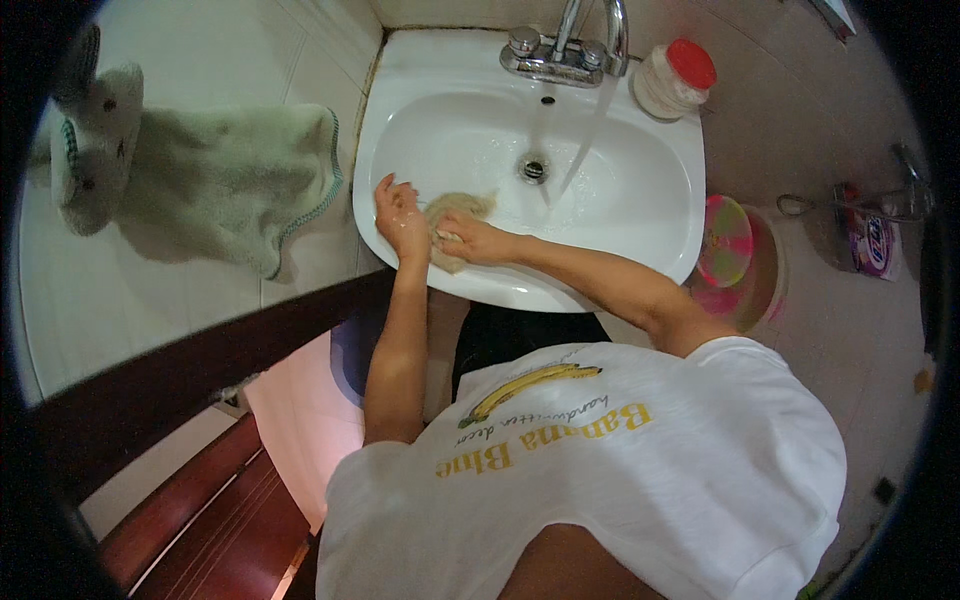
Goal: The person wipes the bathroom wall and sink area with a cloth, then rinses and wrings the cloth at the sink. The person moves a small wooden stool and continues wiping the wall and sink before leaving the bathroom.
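Note:
My right hand (472,236) grips a wet beige cloth or scrubber (457,202) at the near left rim of a white ceramic washbasin (637,180). Close beside it on the left, my left hand (403,214) is raised over the rim with its fingers loosely curled and apart, holding nothing that shows; it looks wet. Water runs from a chrome faucet (551,64) into the bowl near the metal drain (533,169). Part of the cloth is hidden by my right hand.
A jar with a red lid (691,64) stands on the basin's back right corner. A pale green towel (232,172) hangs on the tiled wall at left. Low on the right are a bucket (765,270) with a pink-green dipper (725,240) and a purple packet (876,244).

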`<state>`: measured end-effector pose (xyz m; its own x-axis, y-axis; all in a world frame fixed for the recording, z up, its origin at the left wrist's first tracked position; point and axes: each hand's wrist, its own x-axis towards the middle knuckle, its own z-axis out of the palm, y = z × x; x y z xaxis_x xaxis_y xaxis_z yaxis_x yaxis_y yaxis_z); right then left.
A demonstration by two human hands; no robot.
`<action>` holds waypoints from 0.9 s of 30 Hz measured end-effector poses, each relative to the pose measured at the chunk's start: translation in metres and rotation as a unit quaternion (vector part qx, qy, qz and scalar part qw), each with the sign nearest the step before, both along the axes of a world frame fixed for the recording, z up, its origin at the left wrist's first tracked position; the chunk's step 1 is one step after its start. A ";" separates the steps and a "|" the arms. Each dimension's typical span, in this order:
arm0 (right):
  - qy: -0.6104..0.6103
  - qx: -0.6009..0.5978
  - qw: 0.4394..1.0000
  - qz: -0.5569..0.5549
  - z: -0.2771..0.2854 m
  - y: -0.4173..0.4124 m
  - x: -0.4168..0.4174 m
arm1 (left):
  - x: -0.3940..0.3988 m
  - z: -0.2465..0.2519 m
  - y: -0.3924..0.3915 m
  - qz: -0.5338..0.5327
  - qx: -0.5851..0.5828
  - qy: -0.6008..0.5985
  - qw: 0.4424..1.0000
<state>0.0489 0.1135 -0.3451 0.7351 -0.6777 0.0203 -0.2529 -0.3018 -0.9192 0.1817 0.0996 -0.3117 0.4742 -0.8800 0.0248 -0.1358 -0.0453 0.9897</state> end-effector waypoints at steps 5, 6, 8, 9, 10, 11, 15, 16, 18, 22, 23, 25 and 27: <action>0.180 -0.159 0.968 -0.068 -0.021 -0.063 0.015 | 0.008 -0.010 0.005 -0.033 -0.025 -0.087 0.995; 0.216 -0.177 0.956 -0.094 -0.024 -0.070 0.012 | 0.008 -0.008 0.005 -0.040 -0.006 -0.087 0.995; 0.288 -0.211 0.922 -0.149 -0.038 -0.078 -0.002 | 0.008 -0.006 0.004 -0.060 0.031 -0.086 0.994; 0.335 -0.215 0.898 -0.187 -0.063 -0.081 -0.012 | 0.007 -0.006 0.001 -0.073 0.041 -0.086 0.993; 0.333 -0.223 0.886 -0.233 -0.069 -0.077 -0.021 | 0.009 -0.012 -0.001 -0.078 0.053 -0.086 0.992; 0.331 -0.231 0.871 -0.280 -0.072 -0.072 -0.035 | 0.009 -0.015 -0.003 -0.084 0.064 -0.085 0.991; 0.035 0.171 0.898 -0.404 -0.101 -0.050 -0.113 | -0.006 -0.024 -0.010 -0.144 0.128 -0.065 0.979; -0.145 0.315 0.817 -0.461 -0.095 -0.039 -0.117 | -0.011 -0.024 -0.012 -0.158 0.149 -0.048 0.975; -0.135 0.352 0.773 -0.509 -0.060 -0.030 -0.122 | -0.022 -0.036 -0.015 -0.182 0.174 -0.037 0.967; 0.235 -0.060 0.863 -0.443 -0.047 -0.007 -0.113 | -0.061 -0.062 -0.020 -0.227 0.215 -0.053 0.949; 0.281 -0.038 0.861 -0.422 -0.047 -0.009 -0.114 | -0.071 -0.063 -0.020 -0.233 0.233 -0.054 0.943; 0.365 0.003 0.855 -0.368 -0.043 -0.022 -0.114 | -0.083 -0.076 -0.020 -0.218 0.264 -0.019 0.939; 0.138 0.161 0.864 -0.457 -0.032 -0.028 -0.126 | -0.097 -0.059 -0.018 -0.219 0.339 0.066 0.913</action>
<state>-0.0771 0.0859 -0.3767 -0.1632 -0.9154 -0.3681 -0.4726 0.4000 -0.7853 0.0848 0.0816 -0.3704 0.0324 -0.7778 -0.6276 -0.1699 -0.6231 0.7635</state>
